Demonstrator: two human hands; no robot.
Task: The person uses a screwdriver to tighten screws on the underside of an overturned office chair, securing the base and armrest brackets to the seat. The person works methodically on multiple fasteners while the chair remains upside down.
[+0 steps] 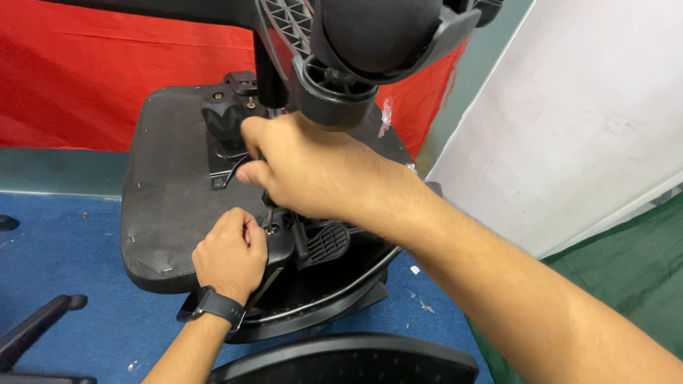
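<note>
An office chair seat (pixel 167 178) lies upside down on the blue floor, its black mechanism plate facing me. My right hand (pixel 313 167) is closed around the handle of a screwdriver, whose thin shaft (pixel 269 213) points down onto a screw (pixel 271 229) in the black bracket. Just below, my left hand (pixel 229 254), with a black watch on the wrist, pinches the bracket right beside that screw. A black lever with a ribbed paddle (pixel 326 242) sticks out to the right of the screw. The tool's handle is hidden inside my fist.
A black chair part with a round hub (pixel 334 92) hangs close over my right hand. Red cloth (pixel 85 78) covers the wall behind. A white board (pixel 576 114) leans at the right. Another curved black part (pixel 356 359) lies at the bottom, and a chair leg (pixel 39 323) at the left.
</note>
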